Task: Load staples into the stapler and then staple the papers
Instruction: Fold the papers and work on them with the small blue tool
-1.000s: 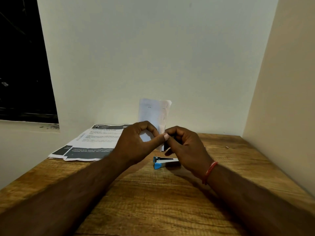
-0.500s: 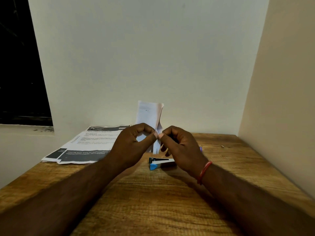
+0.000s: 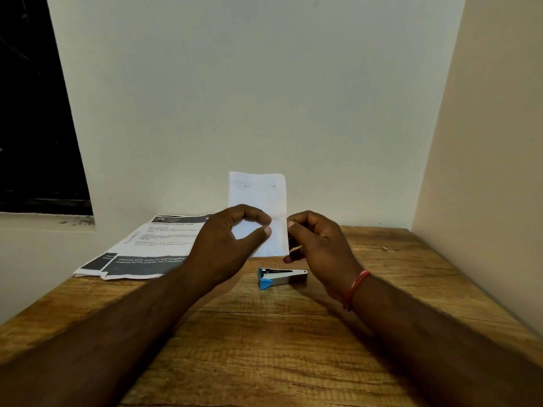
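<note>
Stapler (image 3: 282,278), small, silver-bodied and blue-nosed, lay on the wooden table (image 3: 264,353) near its middle, nose pointing to 9 o'clock, and neither hand touched it. Both hands hung just above it and a little apart. The left hand (image 3: 232,242), at 11 o'clock from the stapler, had its thumb and forefinger closed into a ring. The right hand (image 3: 318,248), at 1 o'clock, had its fingers curled in, and a pale sliver (image 3: 295,248) peeped out beneath them, possibly a strip of staples. Whether either hand truly pinched anything could not be told. Behind the hands, at 12 o'clock, a folded white paper (image 3: 258,195) stood upright by the wall (image 3: 264,98), with two small staple marks near its top. Whether fingers or the wall held it up was unclear. For loading, the sound course seemed to be to steady the stapler with one hand, open its channel fully and lay the strip in legs down and square — a skewed strip would likely jam. The channel was the only container here, and its contents were hidden. Printed sheets (image 3: 152,248) lay flat at 10 o'clock, a small speck (image 3: 385,248) at 2 o'clock, and a red band (image 3: 357,289) circled the right wrist.
</note>
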The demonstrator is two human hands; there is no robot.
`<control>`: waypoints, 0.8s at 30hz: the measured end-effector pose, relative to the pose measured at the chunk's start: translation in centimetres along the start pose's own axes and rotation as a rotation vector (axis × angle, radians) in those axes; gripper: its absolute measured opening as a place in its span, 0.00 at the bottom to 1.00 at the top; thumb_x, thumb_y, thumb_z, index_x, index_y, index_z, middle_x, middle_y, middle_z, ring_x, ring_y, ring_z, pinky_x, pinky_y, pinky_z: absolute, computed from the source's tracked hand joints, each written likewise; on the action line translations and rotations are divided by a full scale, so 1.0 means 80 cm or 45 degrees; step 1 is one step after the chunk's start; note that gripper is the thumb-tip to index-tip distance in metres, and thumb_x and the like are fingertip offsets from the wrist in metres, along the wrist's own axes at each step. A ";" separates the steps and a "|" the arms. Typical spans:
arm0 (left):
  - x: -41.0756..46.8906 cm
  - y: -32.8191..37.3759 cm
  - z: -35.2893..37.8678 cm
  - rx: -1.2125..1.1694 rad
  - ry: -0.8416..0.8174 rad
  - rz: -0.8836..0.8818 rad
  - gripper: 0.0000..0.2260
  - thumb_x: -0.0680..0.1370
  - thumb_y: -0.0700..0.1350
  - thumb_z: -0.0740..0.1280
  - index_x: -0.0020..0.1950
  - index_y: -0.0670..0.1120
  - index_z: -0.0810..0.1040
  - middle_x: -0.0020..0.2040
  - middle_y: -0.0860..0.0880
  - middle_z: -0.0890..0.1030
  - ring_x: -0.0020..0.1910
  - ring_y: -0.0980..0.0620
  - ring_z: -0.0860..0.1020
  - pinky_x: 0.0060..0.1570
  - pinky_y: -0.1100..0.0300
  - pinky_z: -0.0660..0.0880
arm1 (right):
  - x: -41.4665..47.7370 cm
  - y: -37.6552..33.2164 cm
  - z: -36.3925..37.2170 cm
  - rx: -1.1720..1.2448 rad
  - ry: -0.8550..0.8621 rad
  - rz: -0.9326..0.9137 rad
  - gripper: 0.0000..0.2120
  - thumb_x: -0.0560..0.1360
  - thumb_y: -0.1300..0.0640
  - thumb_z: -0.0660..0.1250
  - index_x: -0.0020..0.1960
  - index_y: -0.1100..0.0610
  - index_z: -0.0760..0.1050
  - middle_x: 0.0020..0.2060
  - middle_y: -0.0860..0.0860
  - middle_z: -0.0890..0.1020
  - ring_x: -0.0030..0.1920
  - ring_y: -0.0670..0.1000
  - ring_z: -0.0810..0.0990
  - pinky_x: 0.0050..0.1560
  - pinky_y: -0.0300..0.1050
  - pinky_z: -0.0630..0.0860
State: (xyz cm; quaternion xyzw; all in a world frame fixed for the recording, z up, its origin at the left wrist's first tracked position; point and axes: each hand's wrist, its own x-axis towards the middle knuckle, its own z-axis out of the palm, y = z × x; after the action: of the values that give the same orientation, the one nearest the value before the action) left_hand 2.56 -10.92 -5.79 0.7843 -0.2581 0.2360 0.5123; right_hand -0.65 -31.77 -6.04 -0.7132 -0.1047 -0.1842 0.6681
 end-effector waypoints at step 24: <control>0.016 -0.003 -0.015 -1.014 -0.420 -0.782 0.44 0.74 0.79 0.71 0.64 0.38 0.87 0.46 0.40 0.85 0.33 0.47 0.80 0.37 0.52 0.81 | -0.001 -0.008 -0.001 -0.525 0.153 -0.489 0.12 0.81 0.53 0.78 0.49 0.36 0.81 0.53 0.45 0.80 0.52 0.42 0.79 0.49 0.30 0.75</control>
State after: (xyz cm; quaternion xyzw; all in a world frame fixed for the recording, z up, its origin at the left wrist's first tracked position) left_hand 3.57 -9.92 -4.66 0.5951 -0.1634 -0.1677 0.7688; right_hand -1.01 -31.77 -5.52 -0.7889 -0.1583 -0.3668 0.4669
